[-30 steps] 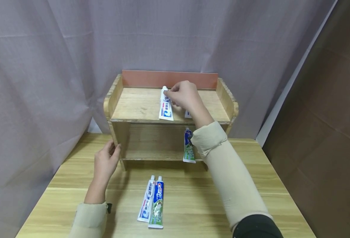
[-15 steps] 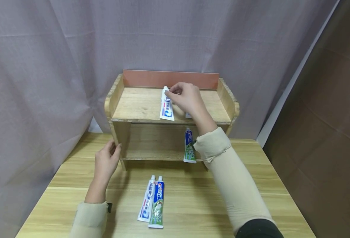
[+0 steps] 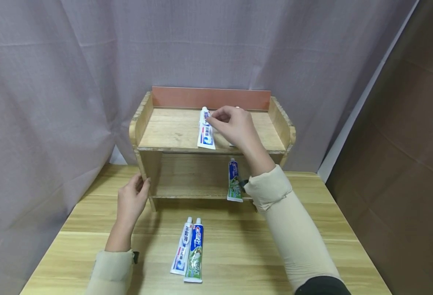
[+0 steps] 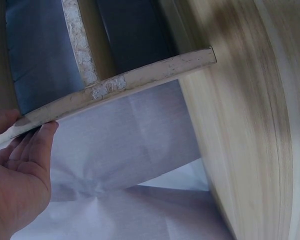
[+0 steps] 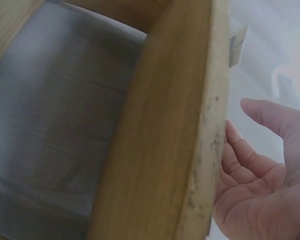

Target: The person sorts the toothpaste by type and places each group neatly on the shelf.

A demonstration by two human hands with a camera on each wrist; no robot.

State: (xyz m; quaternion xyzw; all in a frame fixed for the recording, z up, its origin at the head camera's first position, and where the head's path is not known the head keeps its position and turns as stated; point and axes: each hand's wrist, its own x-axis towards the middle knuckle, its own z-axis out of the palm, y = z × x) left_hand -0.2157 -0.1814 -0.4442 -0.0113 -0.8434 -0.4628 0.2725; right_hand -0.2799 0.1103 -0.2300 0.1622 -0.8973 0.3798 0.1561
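On the top board of a small wooden shelf lies a white and blue toothpaste tube, cap toward the back. My right hand is at its right edge, fingertips right by the upper part of the tube. In the right wrist view the thumb stands apart from the fingers, with nothing between them. Another white tube is mostly hidden behind that hand. My left hand pinches the front edge of the shelf's left side panel between thumb and fingers.
A blue and green toothpaste tube lies on the lower board, its end at the front edge. Before the shelf, a white tube and a blue and green tube lie side by side on the table. A grey curtain hangs behind.
My right hand has drawn back slightly to the right and toward me, baring more of the white tube, which stays in place. My left hand keeps its hold.
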